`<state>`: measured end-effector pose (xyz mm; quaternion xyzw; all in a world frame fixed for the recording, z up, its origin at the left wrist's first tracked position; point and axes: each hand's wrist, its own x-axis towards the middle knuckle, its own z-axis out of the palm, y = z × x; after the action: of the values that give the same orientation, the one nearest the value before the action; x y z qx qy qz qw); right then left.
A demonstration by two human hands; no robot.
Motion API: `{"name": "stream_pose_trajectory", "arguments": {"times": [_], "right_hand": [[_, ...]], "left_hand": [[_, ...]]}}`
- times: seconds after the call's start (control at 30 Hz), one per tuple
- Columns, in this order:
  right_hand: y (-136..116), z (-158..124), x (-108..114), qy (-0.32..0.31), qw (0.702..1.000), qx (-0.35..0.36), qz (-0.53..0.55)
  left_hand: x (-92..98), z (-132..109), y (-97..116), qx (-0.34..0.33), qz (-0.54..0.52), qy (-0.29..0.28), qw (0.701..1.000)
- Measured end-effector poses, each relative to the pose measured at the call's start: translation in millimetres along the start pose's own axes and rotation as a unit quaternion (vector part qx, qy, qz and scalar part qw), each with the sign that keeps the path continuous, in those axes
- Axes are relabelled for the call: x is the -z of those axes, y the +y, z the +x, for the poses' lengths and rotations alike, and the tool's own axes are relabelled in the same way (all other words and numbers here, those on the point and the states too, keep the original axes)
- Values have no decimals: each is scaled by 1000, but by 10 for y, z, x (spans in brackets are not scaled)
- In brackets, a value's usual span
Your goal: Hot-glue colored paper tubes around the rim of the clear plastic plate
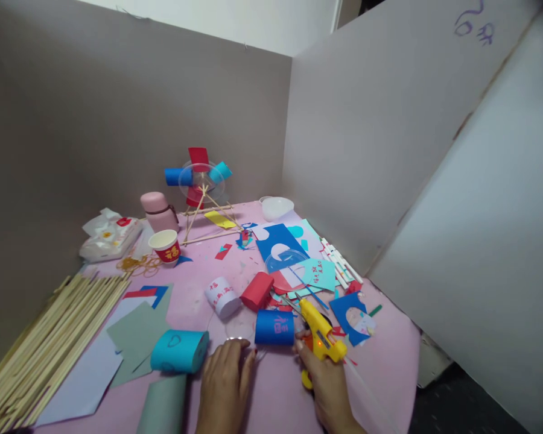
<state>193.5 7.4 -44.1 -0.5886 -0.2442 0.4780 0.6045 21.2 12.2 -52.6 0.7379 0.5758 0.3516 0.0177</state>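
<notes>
Glue gun (320, 335), yellow: grasped in right hand (328, 386), low over pink tabletop (276, 389). The barrel runs from near right to far left, nozzle just beside blue paper roll (274, 327). Left hand (226, 380): released, flat, fingertips by the roll.

A yellow plastic hot-glue gun (320, 333) is gripped in the right hand (328, 383). It is tilted, its nozzle aimed up and left, and a small red light glows on its body. 1 blue paper tube (274, 327) with pink writing lies on its side on the pink tabletop (276, 395), just left of the gun and beyond the left hand (224, 377).
</notes>
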Motion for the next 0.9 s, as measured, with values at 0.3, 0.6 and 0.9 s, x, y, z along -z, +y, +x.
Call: {"name": "stream_pose_trajectory", "arguments": {"times": [0.3,0.6,0.9], "right_hand": [[41,19,-7,-11,1000,-3,6],[57,29,-36,-7,1000,-18,-8],[63,23,-32,-6,1000,-19,-10]], "left_hand": [[-60,35,-55,10,-11,-15,1000],[-80,45,-66,12,-17,-16,1000],[-87,30,-75,9,-17,-6,1000]]}}
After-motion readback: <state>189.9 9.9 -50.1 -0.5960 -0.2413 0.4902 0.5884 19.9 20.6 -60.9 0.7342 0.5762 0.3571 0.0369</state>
